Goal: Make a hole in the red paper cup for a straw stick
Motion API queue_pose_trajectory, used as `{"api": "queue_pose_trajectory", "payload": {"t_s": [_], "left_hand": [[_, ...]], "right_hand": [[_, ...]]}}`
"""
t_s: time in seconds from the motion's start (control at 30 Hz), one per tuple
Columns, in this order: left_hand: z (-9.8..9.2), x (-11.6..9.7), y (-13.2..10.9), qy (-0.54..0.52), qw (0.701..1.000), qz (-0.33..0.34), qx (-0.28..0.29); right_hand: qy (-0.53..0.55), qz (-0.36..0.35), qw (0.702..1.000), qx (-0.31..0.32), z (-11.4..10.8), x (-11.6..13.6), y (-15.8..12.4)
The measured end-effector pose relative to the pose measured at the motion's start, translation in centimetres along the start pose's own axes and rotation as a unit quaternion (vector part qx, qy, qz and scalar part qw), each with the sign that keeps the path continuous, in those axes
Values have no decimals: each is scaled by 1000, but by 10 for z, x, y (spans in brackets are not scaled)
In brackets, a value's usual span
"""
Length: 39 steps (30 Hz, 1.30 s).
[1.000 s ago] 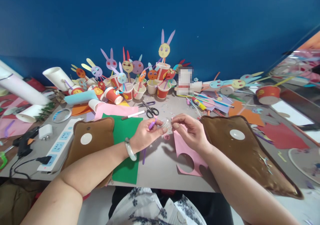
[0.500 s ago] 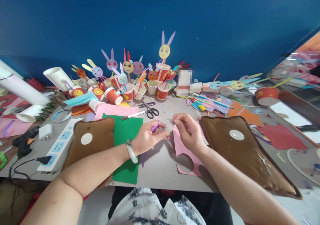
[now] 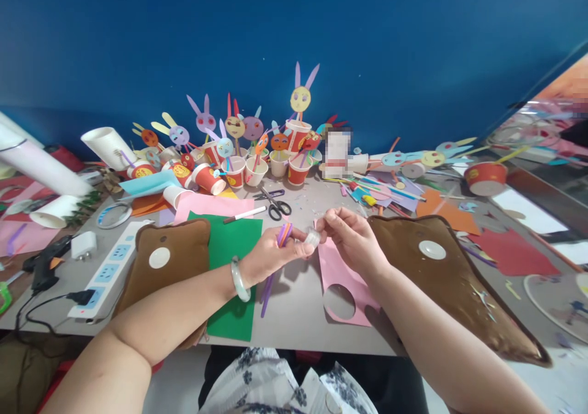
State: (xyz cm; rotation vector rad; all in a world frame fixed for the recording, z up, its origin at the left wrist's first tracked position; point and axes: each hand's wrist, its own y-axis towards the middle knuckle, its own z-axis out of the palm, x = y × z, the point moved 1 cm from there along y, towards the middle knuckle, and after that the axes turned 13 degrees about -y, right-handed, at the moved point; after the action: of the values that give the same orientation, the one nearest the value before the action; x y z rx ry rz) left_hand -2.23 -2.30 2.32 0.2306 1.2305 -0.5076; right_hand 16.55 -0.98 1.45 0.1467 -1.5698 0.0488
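Note:
My left hand [image 3: 275, 247] is closed around a small roll of clear tape [image 3: 313, 237]. Tucked in the same fingers is a purple and orange paper piece [image 3: 285, 234], and a purple strip [image 3: 266, 294] hangs down below that hand. Close beside the roll, my right hand [image 3: 351, 239] is pinched at the thumb and forefinger; it seems to grip the tape's end, though the clear film barely shows. Under the right hand lies a pink sheet [image 3: 337, 279] with a round hole cut in it. A green sheet [image 3: 234, 279] lies below my left wrist.
Scissors [image 3: 277, 207] and a white marker [image 3: 245, 215] lie beyond my hands. Paper cups [image 3: 299, 172] with rabbit faces line the blue wall. Brown cushions [image 3: 172, 267] flank me. A power strip [image 3: 108, 270] and a glue gun [image 3: 45, 267] sit left.
The tape roll has turned in my left fingers, and the purple and orange piece has tilted upright. My right hand stays close to the roll, still pinched.

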Motion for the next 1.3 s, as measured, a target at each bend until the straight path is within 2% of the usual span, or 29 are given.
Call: {"api": "queue_pose_trajectory", "payload": {"t_s": [0.2, 0.4, 0.47, 0.63, 0.73, 0.9, 0.97, 1.07, 1.13, 1.3], "left_hand": [[-3, 1, 2, 48, 999, -15, -10], [-3, 6, 2, 33, 999, -33, 14], [-3, 6, 2, 32, 999, -26, 6], [-4, 1, 2, 10, 998, 2, -55], [-3, -5, 2, 41, 998, 24, -47], [1, -12, -1, 60, 996, 59, -29], [1, -12, 0, 31, 998, 33, -46], [-3, -7, 4, -73, 994, -25, -75], [-6, -3, 7, -131, 988, -30, -79], [-9, 4, 10, -155, 986, -20, -57]], "right_hand": [[2, -3, 999, 38, 7, -1, -8], [36, 25, 998, 45, 11, 0, -5], [24, 26, 998, 43, 11, 0, -5], [-50, 3, 998, 31, 8, 2, -7], [-102, -4, 994, 46, 10, 2, -10], [-128, 0, 989, 78, 16, -1, -13], [-122, -6, 991, 60, 15, -3, -12], [-107, -22, 994, 4, 12, -6, -10], [-109, -27, 994, -19, 11, -8, -9], [-79, -7, 996, 44, 20, -15, -14]]}}
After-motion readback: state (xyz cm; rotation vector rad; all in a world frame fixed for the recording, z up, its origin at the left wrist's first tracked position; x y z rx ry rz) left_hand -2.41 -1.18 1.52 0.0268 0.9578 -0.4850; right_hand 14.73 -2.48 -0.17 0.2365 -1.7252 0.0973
